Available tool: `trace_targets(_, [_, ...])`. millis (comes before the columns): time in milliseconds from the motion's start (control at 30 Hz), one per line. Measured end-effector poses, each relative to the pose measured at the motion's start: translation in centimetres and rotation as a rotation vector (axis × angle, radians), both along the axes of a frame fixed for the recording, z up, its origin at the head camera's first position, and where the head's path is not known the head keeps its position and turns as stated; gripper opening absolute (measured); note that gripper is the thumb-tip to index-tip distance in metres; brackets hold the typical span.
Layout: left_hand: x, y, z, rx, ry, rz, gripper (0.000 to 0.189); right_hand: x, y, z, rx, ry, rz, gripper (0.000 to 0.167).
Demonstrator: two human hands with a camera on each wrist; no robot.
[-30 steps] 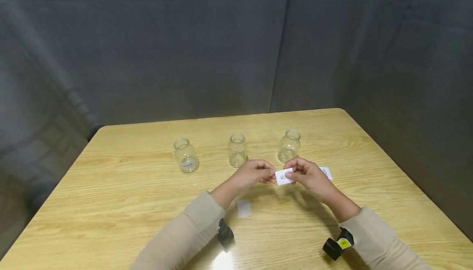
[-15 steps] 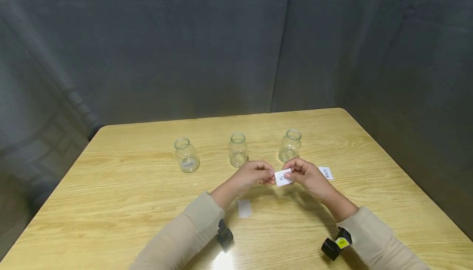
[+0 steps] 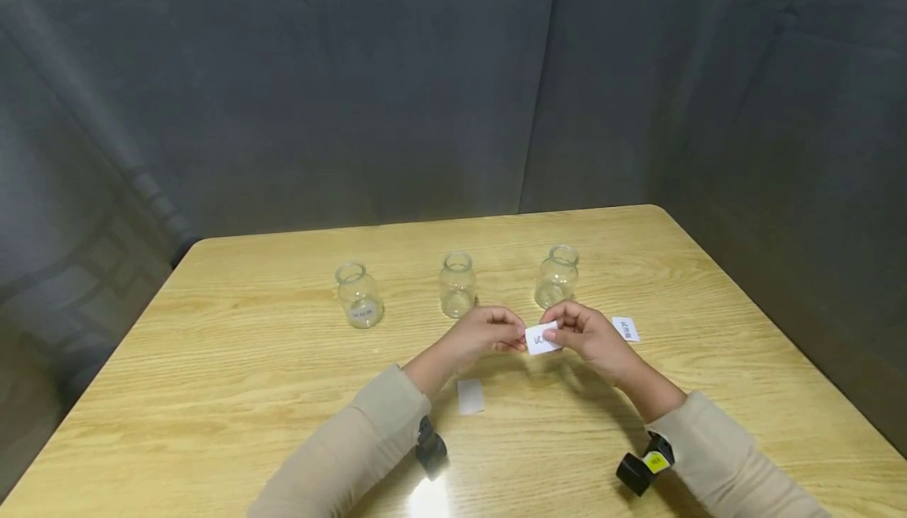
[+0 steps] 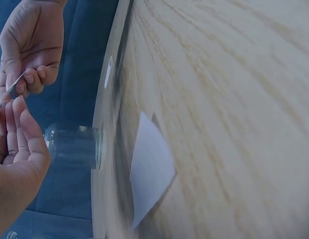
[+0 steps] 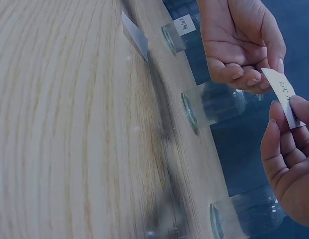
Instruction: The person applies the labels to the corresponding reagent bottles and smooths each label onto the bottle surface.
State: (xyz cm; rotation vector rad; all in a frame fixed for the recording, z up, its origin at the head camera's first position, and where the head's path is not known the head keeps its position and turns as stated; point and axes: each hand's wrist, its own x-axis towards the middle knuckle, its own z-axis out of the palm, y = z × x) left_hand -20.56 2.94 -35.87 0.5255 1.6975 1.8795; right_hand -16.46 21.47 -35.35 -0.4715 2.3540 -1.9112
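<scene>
Above the table, my right hand (image 3: pixel 594 343) pinches a small white label (image 3: pixel 535 339) between thumb and fingers. Dark handwriting shows on its face, partly covered by the thumb. My left hand (image 3: pixel 484 334) holds the label's opposite edge with its fingertips; in the right wrist view that corner of the label (image 5: pixel 276 84) lies at the left thumb and fingers. Just beyond the hands stand three clear glass jars: a left jar (image 3: pixel 358 294) bearing a written label, a middle jar (image 3: pixel 457 285) and a right jar (image 3: pixel 557 277), both without a visible label.
A blank white paper piece (image 3: pixel 471 397) lies near the left forearm, its edges lifted off the wood in the left wrist view. Another written label (image 3: pixel 626 329) rests right of my right hand. Dark curtains surround the wooden table (image 3: pixel 212 392).
Both hands stay almost in place, the label shifting very slightly left between them. The jars and the loose papers have not moved.
</scene>
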Motion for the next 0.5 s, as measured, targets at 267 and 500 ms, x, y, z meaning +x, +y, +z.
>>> trace_targets(267, [-0.11,-0.04,-0.22,0.011,0.002,-0.012,0.021,0.1,-0.54,0.16,-0.01,-0.055,-0.033,0.021])
trace_targets(500, [-0.3,-0.34,-0.58,-0.04,0.013,0.041,0.017,0.11,-0.47,-0.15,0.005,-0.076,-0.158,0.024])
